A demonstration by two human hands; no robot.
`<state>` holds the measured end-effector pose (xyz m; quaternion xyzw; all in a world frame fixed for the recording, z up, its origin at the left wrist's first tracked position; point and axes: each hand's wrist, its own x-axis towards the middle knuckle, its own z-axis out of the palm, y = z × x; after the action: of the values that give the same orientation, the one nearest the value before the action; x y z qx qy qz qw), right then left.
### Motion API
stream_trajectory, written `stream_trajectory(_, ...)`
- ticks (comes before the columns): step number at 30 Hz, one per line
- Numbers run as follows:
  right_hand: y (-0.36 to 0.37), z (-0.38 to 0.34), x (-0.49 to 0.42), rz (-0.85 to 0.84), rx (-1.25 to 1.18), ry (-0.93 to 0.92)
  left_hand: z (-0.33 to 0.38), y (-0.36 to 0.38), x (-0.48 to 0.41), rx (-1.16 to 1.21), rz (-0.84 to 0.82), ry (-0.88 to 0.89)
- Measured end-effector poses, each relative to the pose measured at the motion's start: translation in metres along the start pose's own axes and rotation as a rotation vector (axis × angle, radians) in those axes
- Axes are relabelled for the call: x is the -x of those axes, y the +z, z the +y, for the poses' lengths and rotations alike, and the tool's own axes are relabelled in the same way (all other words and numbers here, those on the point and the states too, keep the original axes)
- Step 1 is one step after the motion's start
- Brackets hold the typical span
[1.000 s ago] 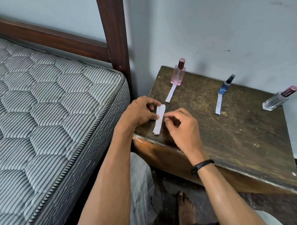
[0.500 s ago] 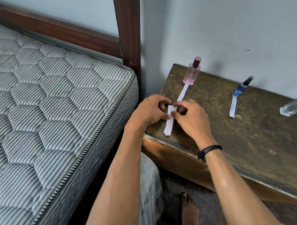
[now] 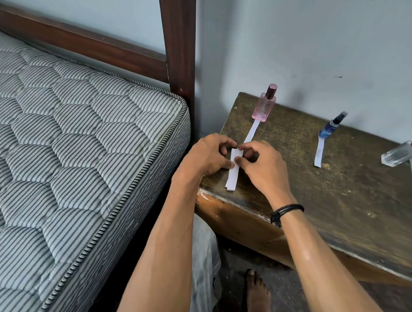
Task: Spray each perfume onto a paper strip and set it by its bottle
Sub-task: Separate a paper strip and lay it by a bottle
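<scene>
A small stack of white paper strips (image 3: pixel 233 176) lies at the near left corner of the worn wooden table (image 3: pixel 343 197). My left hand (image 3: pixel 207 155) pins the stack's left side, and my right hand (image 3: pixel 262 165) pinches its upper end with thumb and forefinger. A pink bottle (image 3: pixel 264 106) stands at the back left with a strip (image 3: pixel 252 130) lying in front of it. A blue bottle (image 3: pixel 329 129) stands further right with its own strip (image 3: pixel 319 154). A clear bottle (image 3: pixel 398 153) with a pink cap stands at the right edge with no strip beside it.
A striped quilted mattress (image 3: pixel 70 150) fills the left, with a dark wooden bedpost (image 3: pixel 179 51) between it and the table. A grey wall runs behind the table. My bare foot (image 3: pixel 257 292) rests on the floor below the table's front edge.
My right hand moved left onto the strip stack and closed its thumb and forefinger on the upper end. The view shifted left, pushing the clear bottle toward the right edge.
</scene>
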<state>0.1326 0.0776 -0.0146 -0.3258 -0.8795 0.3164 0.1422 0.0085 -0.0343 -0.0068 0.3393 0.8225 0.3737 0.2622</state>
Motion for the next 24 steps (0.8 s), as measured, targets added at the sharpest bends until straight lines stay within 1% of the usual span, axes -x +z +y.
stream_trajectory(12, 0.0039, 0.0008, 0.0050, 0.054, 0.019, -0.031, 0.0020, -0.0011, 0.0007, -0.002, -0.005, -0.012)
stream_trajectory(24, 0.0030, -0.0007, 0.0051, 0.052, -0.052, 0.000, 0.0042, -0.0022, 0.0029, -0.009, -0.009, 0.009)
